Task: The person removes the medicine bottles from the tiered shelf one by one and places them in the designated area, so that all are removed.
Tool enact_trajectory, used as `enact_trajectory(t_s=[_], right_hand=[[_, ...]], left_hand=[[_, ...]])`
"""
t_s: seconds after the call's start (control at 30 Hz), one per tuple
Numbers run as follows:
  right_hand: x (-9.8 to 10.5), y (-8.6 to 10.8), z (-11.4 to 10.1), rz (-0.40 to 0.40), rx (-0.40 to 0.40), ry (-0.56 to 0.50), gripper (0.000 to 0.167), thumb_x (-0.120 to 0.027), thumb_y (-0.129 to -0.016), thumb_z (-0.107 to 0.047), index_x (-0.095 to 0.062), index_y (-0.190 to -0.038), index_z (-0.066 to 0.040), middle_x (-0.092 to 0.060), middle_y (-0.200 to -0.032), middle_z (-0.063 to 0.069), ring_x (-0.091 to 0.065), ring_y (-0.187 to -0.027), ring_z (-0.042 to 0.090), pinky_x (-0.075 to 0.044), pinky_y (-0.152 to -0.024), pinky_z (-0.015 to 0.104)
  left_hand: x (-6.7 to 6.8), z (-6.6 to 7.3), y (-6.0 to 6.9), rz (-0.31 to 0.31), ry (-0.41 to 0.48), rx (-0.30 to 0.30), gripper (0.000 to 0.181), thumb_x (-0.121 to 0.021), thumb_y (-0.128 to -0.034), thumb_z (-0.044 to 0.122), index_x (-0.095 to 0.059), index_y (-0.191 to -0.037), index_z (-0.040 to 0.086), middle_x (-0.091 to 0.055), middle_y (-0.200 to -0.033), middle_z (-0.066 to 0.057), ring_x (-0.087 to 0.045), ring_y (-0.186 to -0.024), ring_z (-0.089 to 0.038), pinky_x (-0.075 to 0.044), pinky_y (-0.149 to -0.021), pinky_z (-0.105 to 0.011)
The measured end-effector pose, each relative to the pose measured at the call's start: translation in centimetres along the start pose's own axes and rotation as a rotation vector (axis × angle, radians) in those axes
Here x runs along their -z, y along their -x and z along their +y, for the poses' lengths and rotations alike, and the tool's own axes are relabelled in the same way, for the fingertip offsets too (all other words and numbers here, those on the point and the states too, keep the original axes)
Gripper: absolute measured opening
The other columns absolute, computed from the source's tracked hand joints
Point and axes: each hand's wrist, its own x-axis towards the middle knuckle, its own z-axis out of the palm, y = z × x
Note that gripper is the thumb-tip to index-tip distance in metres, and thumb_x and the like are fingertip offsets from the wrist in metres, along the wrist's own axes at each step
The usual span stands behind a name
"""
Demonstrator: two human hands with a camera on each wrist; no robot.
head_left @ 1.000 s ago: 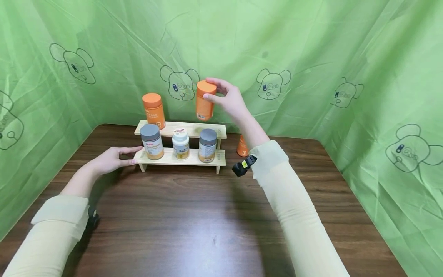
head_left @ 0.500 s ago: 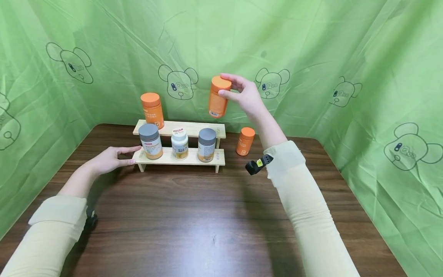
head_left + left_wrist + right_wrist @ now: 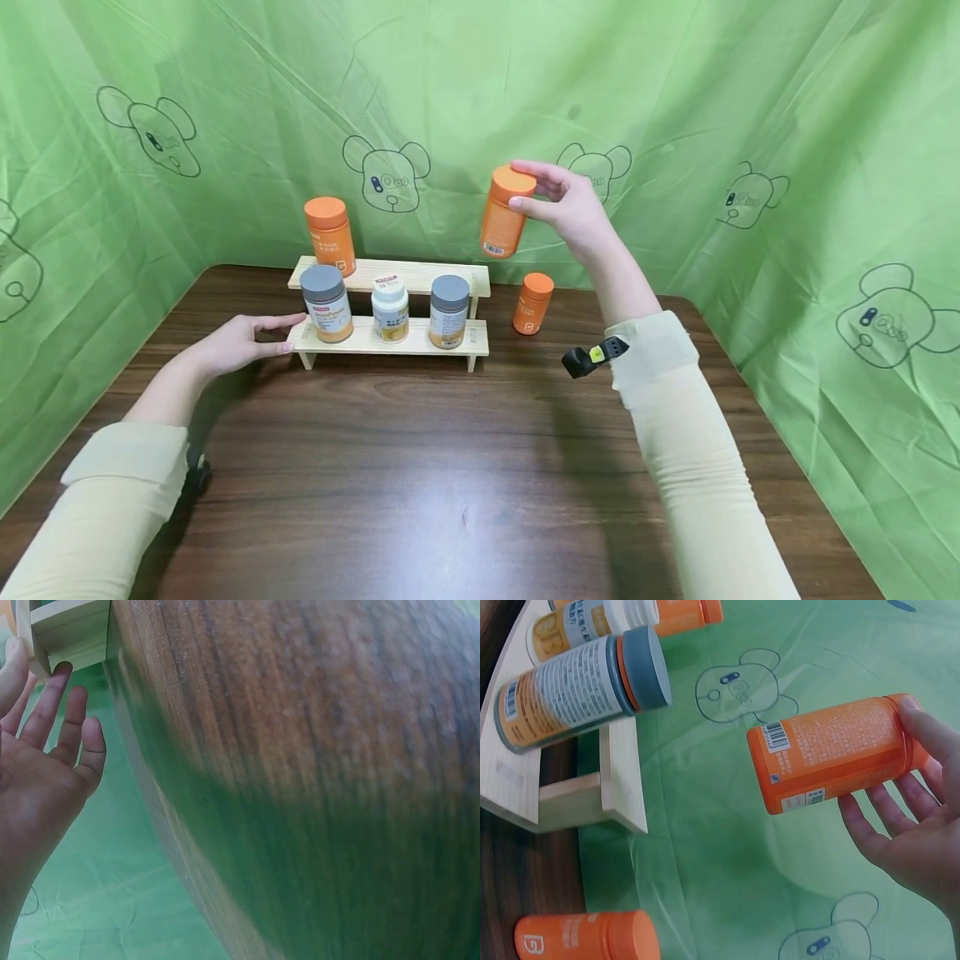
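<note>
My right hand [image 3: 573,208] holds an orange bottle [image 3: 506,212] by its lidded top, in the air right of the two-step wooden rack [image 3: 375,352]. In the right wrist view the thumb and fingers close round the lid end of this orange bottle [image 3: 832,750], with its barcode showing. My left hand [image 3: 236,342] touches the left end of the rack's lower step, fingers fairly straight. In the left wrist view, the left hand [image 3: 45,765] has its fingertips at the rack's wooden end [image 3: 75,637]. Another orange bottle [image 3: 330,237] stands on the upper step's left.
On the lower step stand a grey-lidded jar [image 3: 327,304], a small white bottle [image 3: 390,308] and a second grey-lidded jar [image 3: 449,312]. A smaller orange bottle [image 3: 533,304] stands on the brown table [image 3: 375,467], right of the rack. Green cloth [image 3: 487,83] surrounds the table's back and sides.
My right hand has carried the orange bottle rightward, from above the upper step to beyond the rack's right end. The smaller orange bottle has come fully into sight. My left hand stays put.
</note>
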Motion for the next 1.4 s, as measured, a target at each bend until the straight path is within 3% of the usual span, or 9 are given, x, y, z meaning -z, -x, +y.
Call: enact_trajectory(t_s=[0.47,0.67,1.03,1.2,1.4], right_hand=[[3.5,1.8,1.3,0.034,-0.022,-0.005,0.055,-0.079,-0.076,-0.007,-0.061,-0.127,-0.013,-0.063,-0.122,0.002,-0.052,-0.118,0.017,-0.043,-0.097,0.030],[5.3,2.8,2.7,0.057,-0.023,-0.003,0.054,-0.079,-0.076,-0.007,-0.061,-0.126,-0.013,-0.062,-0.123,0.001,-0.053,-0.117,0.016,-0.046,-0.090,0.022],[8.1,4.5,5.2,0.105,-0.048,0.028,0.054,-0.078,-0.077,-0.007,-0.060,-0.128,-0.013,-0.061,-0.127,-0.001,-0.052,-0.120,0.015,-0.043,-0.096,0.023],[9.2,5.4,6.4,0.122,-0.065,-0.004,0.053,-0.076,-0.078,-0.005,-0.059,-0.129,-0.011,-0.062,-0.124,-0.002,-0.053,-0.118,0.014,-0.045,-0.091,0.019],[10.4,6.1,8.0,0.146,-0.086,0.033,0.054,-0.076,-0.079,-0.008,-0.059,-0.130,-0.013,-0.064,-0.121,-0.004,-0.053,-0.117,0.012,-0.045,-0.089,0.016]], left_hand=[[0.1,0.1,0.0,-0.008,-0.027,0.002,0.063,-0.065,-0.0880,0.040,-0.045,-0.142,0.015,-0.046,-0.137,-0.026,-0.036,-0.129,-0.043,-0.027,-0.102,-0.060],[0.1,0.3,0.0,-0.002,-0.033,0.002,0.062,-0.065,-0.0881,0.039,-0.045,-0.141,0.014,-0.047,-0.136,-0.026,-0.037,-0.128,-0.043,-0.028,-0.102,-0.060],[0.1,0.5,0.3,0.000,-0.025,0.009,0.062,-0.064,-0.0886,0.039,-0.044,-0.142,0.015,-0.047,-0.136,-0.025,-0.036,-0.129,-0.044,-0.027,-0.102,-0.060],[0.2,0.5,0.3,0.001,-0.034,0.006,0.062,-0.064,-0.0887,0.039,-0.044,-0.142,0.015,-0.047,-0.135,-0.026,-0.036,-0.128,-0.044,-0.027,-0.102,-0.061],[0.1,0.4,0.3,0.002,-0.043,-0.006,0.062,-0.064,-0.0890,0.038,-0.044,-0.142,0.014,-0.047,-0.135,-0.026,-0.037,-0.128,-0.045,-0.028,-0.101,-0.061]])
